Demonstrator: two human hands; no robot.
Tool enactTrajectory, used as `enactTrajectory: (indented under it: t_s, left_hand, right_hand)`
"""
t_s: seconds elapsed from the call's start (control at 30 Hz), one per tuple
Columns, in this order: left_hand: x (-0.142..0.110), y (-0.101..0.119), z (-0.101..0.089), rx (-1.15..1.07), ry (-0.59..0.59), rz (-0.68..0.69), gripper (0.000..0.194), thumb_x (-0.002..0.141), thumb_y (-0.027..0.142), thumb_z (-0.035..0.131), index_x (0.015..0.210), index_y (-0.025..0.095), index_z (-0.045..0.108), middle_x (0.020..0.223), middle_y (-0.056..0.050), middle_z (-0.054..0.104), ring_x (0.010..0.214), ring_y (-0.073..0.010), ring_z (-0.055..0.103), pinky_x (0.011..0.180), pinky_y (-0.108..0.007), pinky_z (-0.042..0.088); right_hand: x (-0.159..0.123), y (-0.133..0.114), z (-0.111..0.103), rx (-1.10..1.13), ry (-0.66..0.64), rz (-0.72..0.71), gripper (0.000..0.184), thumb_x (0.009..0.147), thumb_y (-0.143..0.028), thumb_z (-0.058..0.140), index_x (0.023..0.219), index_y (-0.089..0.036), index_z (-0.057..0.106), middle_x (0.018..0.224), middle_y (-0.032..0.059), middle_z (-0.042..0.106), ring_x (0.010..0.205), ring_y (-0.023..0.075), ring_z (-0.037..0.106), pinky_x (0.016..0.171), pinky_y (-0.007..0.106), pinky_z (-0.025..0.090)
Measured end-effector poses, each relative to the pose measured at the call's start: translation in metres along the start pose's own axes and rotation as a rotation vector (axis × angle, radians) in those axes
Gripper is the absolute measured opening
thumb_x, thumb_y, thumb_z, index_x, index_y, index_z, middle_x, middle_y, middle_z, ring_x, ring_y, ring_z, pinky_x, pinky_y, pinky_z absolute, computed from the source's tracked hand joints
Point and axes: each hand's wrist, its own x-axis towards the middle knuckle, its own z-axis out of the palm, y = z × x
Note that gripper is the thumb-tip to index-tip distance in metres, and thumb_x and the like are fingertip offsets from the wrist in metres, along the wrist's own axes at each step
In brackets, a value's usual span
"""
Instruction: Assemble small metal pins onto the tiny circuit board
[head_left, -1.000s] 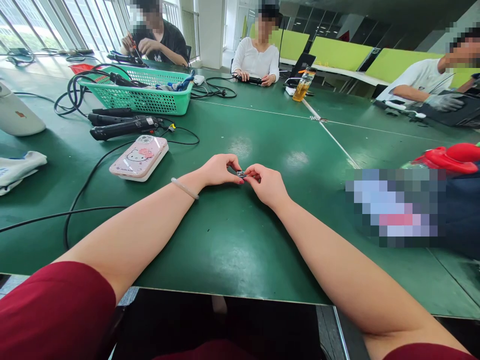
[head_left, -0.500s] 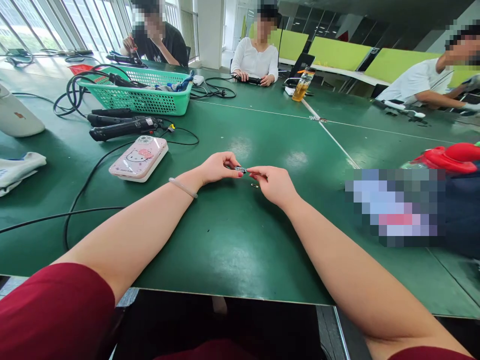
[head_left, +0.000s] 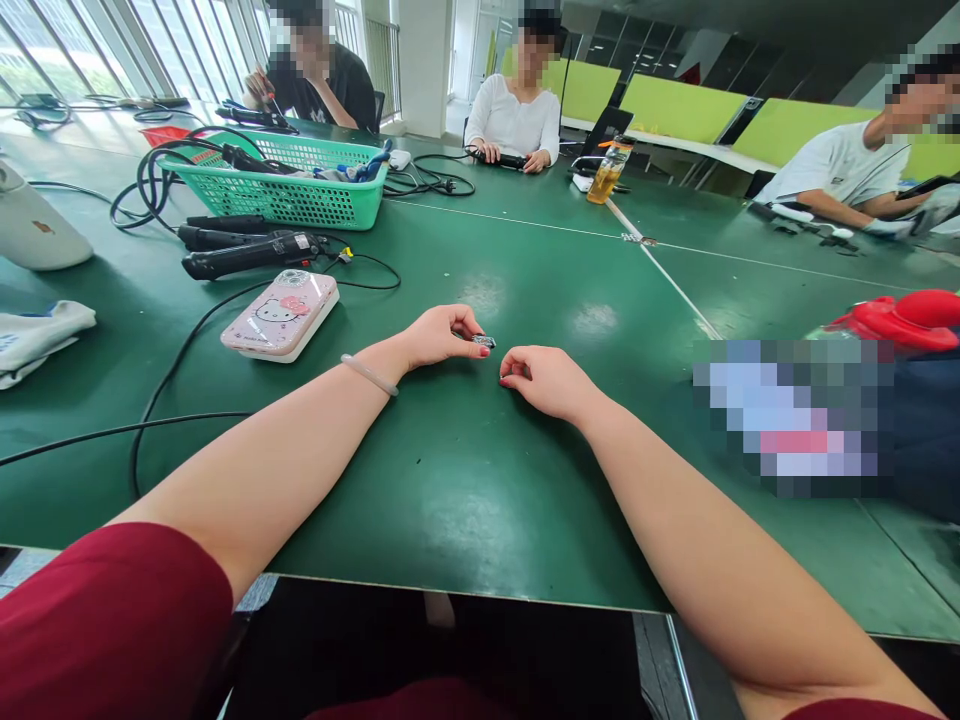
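Between thumb and fingers, my left hand (head_left: 444, 332) pinches a small dark and silvery piece, perhaps a little circuit board (head_left: 484, 342); it is too small to name surely. A short gap to the right of it, my right hand (head_left: 546, 380) is low at the green tabletop (head_left: 465, 470). Its thumb and forefinger are pressed together at a tiny pale-tipped part, mostly hidden by the fingers. The two hands do not touch. Left of my left hand lies a pink phone (head_left: 281, 315) with a cartoon cat on its case.
Black handheld tools (head_left: 247, 250) with cables lie behind the phone, beside a green basket (head_left: 292, 205) of cords. A bottle of amber drink (head_left: 609, 172) stands farther back. At right is a red object (head_left: 915, 318) near a dark bag. Several people sit around the table.
My right hand has moved away from the left hand's piece, down to the small part that lay on the table, and its fingers have closed there. My left hand stays almost still.
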Motion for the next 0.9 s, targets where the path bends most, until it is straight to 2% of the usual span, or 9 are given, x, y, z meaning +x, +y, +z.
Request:
enactTrajectory:
  t_s: [0.17,0.4,0.53,0.57,0.67,0.73,0.83,0.9]
  left_hand:
    - [-0.001,0.001,0.000,-0.005,-0.011,0.007,0.035,0.054,0.023,0.082,0.075,0.011,0.056,0.075,-0.004,0.065,0.068,-0.0098,0.058,0.067,-0.027,0.044]
    - [0.001,0.000,-0.001,0.040,-0.020,0.008,0.037,0.053,0.025,0.083,0.077,0.011,0.058,0.065,0.000,0.060,0.060,-0.0071,0.054,0.059,-0.022,0.041]
    - [0.001,0.000,-0.001,0.036,-0.031,0.005,0.038,0.053,0.025,0.084,0.077,0.012,0.058,0.066,0.000,0.061,0.061,-0.0073,0.055,0.059,-0.022,0.042]
    - [0.001,0.000,-0.001,0.033,-0.031,0.003,0.038,0.053,0.026,0.084,0.077,0.012,0.058,0.066,0.000,0.061,0.061,-0.0074,0.055,0.059,-0.022,0.042]
    - [0.001,0.001,0.000,0.034,-0.030,-0.006,0.038,0.053,0.026,0.084,0.076,0.012,0.057,0.067,0.000,0.062,0.061,-0.0076,0.056,0.060,-0.022,0.042]
    - [0.000,0.002,0.001,0.045,-0.026,-0.018,0.037,0.054,0.025,0.084,0.076,0.012,0.057,0.067,-0.001,0.062,0.061,-0.0078,0.056,0.060,-0.023,0.042]
    - [0.000,0.002,0.001,0.072,-0.017,-0.029,0.035,0.056,0.024,0.083,0.078,0.012,0.058,0.067,-0.001,0.062,0.061,-0.0083,0.055,0.060,-0.023,0.041]
    - [0.000,0.001,0.001,0.088,-0.017,-0.023,0.035,0.057,0.025,0.083,0.079,0.012,0.059,0.067,0.000,0.061,0.060,-0.0083,0.055,0.059,-0.024,0.040]
  right_hand:
    - [-0.003,-0.002,-0.005,-0.011,-0.042,0.054,0.005,0.083,-0.022,0.060,0.078,-0.021,0.063,0.068,-0.0028,0.060,0.063,0.0108,0.051,0.058,0.024,0.033]
    - [-0.004,-0.013,0.000,-0.045,-0.054,-0.064,0.012,0.084,-0.028,0.061,0.076,-0.019,0.059,0.074,-0.0008,0.060,0.068,0.0117,0.051,0.060,0.024,0.034]
    - [-0.002,-0.009,0.002,-0.054,-0.010,-0.107,0.004,0.083,-0.018,0.056,0.083,-0.019,0.059,0.084,0.0001,0.061,0.075,0.0118,0.052,0.067,0.024,0.038]
    - [-0.002,-0.007,0.003,-0.056,0.004,-0.108,0.009,0.083,-0.015,0.054,0.087,-0.020,0.060,0.087,0.0004,0.061,0.077,0.0120,0.053,0.069,0.024,0.039]
    - [0.000,0.000,0.004,-0.060,0.055,-0.065,0.022,0.083,-0.009,0.050,0.097,-0.021,0.061,0.097,0.0015,0.061,0.085,0.0130,0.055,0.072,0.025,0.040]
    - [0.000,0.002,0.004,-0.059,0.088,-0.009,0.019,0.084,-0.014,0.053,0.099,-0.021,0.062,0.099,0.0020,0.062,0.084,0.0134,0.056,0.071,0.026,0.041]
    - [0.000,0.000,0.003,-0.071,0.101,0.048,0.011,0.085,-0.025,0.058,0.093,-0.021,0.064,0.096,0.0028,0.062,0.079,0.0140,0.055,0.069,0.027,0.041]
    - [0.000,-0.003,0.003,-0.094,0.091,0.056,0.009,0.086,-0.025,0.058,0.085,-0.020,0.065,0.093,0.0032,0.062,0.080,0.0149,0.055,0.067,0.028,0.040]
